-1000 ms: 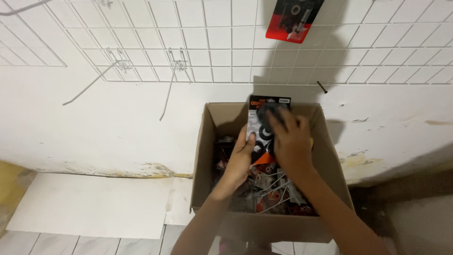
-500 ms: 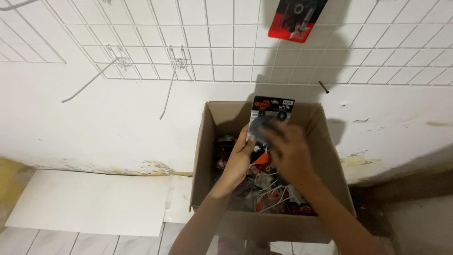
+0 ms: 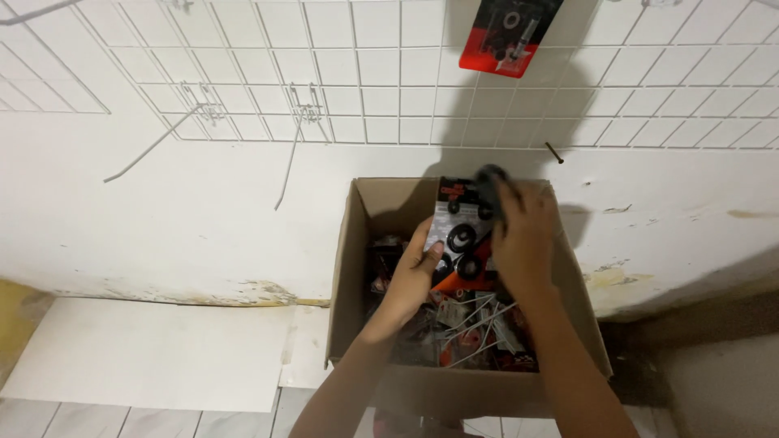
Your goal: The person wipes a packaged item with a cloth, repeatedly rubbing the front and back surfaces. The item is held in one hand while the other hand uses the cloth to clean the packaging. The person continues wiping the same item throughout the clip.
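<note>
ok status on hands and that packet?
Both hands, left and right, gripping carded packet above open cardboard box. Nothing blocking.

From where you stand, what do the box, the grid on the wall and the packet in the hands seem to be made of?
The box looks like brown corrugated cardboard: dull, with folded flaps. The wall grid appears to be thin metal wire coated white, with slim hooks hanging from it. The packet, held by the left hand and right hand, seems to be printed card, possibly under clear plastic, carrying black rings, perhaps rubber.
</note>
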